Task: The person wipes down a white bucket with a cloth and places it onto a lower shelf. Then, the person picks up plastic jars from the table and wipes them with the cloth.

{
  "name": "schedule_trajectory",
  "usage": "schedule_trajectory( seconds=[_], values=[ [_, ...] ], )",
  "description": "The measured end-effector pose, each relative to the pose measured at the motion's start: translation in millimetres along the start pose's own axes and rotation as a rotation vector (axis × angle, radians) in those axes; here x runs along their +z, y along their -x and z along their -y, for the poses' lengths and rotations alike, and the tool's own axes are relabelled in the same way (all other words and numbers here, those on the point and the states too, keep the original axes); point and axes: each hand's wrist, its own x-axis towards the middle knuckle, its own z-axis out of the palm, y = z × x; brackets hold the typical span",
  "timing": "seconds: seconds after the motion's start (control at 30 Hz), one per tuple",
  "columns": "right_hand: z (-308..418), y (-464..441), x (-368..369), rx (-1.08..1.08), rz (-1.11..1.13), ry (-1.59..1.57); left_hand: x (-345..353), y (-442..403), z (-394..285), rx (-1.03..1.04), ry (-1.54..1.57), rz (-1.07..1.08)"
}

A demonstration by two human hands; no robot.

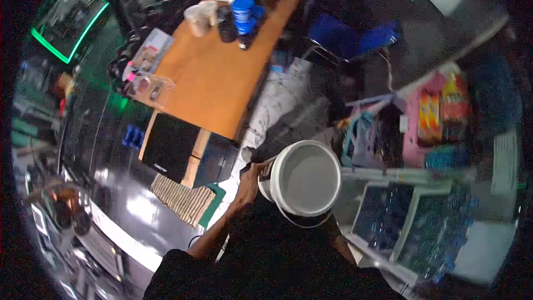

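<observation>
A white plastic bucket point(308, 179) with a thin wire handle is held up in front of my body. Its round top looks pale grey, and whether that is a lid or the inside I cannot tell. My left hand point(252, 182) is closed on the bucket's left side, with part of its fingers hidden behind the wall. The right forearm point(343, 240) reaches up behind the bucket's lower right, and the right hand itself is hidden by it.
An orange-brown table point(216, 86) runs away ahead, bearing blue cups point(244, 16), a black container and a clear plastic box point(150, 90). Blue chairs point(333, 36) stand beyond. To the right are a shelf with a pink basket point(412, 128) and a glass-topped case point(383, 216). A striped mat point(180, 200) lies left.
</observation>
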Motion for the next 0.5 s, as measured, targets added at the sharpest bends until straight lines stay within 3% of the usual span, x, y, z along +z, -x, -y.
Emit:
schedule_trajectory(
  seconds=[0.1, 0.2, 0.23, 0.33, 0.37, 0.47, 0.5],
  values=[
    [-47.4, 34.8, -64.6, 0.018, -0.123, -0.093, 32.5, 26.1, -15.3, 0.058, -0.332, 0.261],
    [-90.5, 68.7, -110.6, 0.051, -0.228, -0.174, 69.7, 43.2, -18.5, 0.197, -0.491, 0.315],
    [-102.1, 79.3, -122.0, 0.061, -0.257, -0.194, 72.3, 42.5, -7.7, -0.012, -0.409, 0.412],
    [-129.4, 103.3, -141.2, 0.092, -0.317, -0.227, 86.0, 29.9, 54.0, -0.150, -0.114, 0.602],
    [-135.1, 108.7, -145.3, 0.099, -0.337, -0.237, 98.2, 39.8, 24.5, -0.260, -0.040, 0.558],
    [-142.8, 111.7, -139.7, 0.100, -0.360, -0.265, 106.5, 27.0, 92.4, -0.067, -0.361, 0.655],
    [-139.9, 110.6, -133.0, 0.101, -0.365, -0.265, 108.9, 24.0, 116.9, -0.106, -0.310, 0.654]
  ],
)
